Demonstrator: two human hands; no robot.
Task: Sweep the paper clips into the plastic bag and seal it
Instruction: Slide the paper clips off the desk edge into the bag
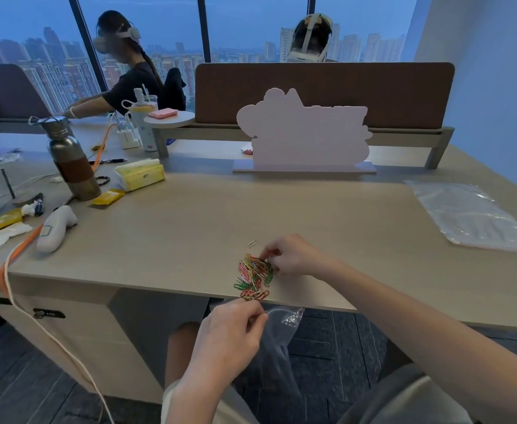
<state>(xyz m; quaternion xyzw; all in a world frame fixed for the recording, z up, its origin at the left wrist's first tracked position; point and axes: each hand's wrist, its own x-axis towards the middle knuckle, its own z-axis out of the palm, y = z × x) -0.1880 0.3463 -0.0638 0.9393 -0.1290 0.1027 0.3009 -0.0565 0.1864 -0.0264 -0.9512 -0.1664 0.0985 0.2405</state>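
Note:
A heap of coloured paper clips point(253, 278) lies at the desk's point(190, 228) near edge, some reaching the rim. One stray clip point(252, 243) sits just behind the heap. My right hand point(294, 255) rests on the desk with its curled fingers touching the heap's right side. Below the edge, my left hand point(229, 335) pinches the rim of a clear plastic bag point(278, 335), which hangs open under the heap. The bag's lower part fades against my lap.
A second clear plastic bag point(471, 218) lies flat at the desk's right. A pink cut-out board point(306, 136) stands at the back. At the left are a metal bottle point(70, 160), a tissue pack point(141, 174), a white handheld device point(54, 229) and an orange cable point(15, 255).

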